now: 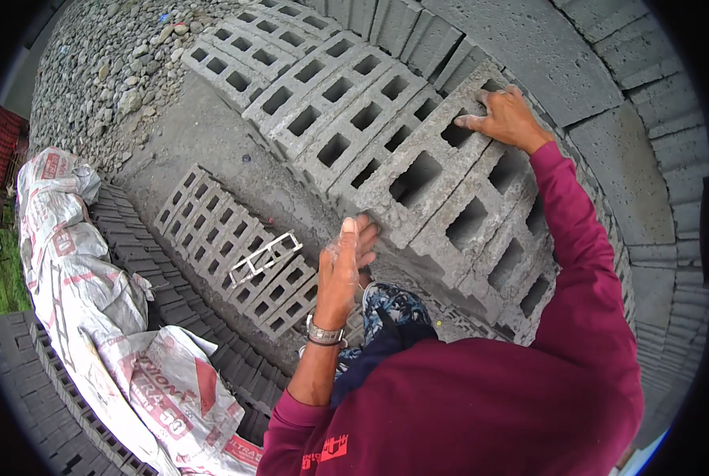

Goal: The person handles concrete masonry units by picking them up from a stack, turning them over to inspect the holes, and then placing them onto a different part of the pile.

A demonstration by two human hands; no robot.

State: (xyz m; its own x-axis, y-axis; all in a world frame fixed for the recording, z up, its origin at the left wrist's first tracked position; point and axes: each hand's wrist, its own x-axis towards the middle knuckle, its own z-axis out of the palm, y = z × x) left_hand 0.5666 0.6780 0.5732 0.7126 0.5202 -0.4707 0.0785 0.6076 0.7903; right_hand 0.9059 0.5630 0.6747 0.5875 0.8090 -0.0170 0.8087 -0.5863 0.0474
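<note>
A grey hollow concrete block point(376, 197) lies at the near side of a long row of similar blocks, its square openings facing up. My right hand point(507, 119) grips its far end, with the thumb hooked into one opening and the fingers bent over the far part. Beside the block's near left end is my left hand point(346, 258), fingers stretched and thumb raised. I cannot tell whether its fingertips touch the block. A watch point(323, 333) sits on my left wrist.
More hollow blocks point(330, 71) continue the row. A lower stack point(211, 230) stands to the left, with a pale ladder-shaped frame point(265, 259) on it. White printed sacks point(92, 293) cover blocks at far left. Gravel point(100, 71) lies beyond; stacked blocks point(624, 159) curve along the right.
</note>
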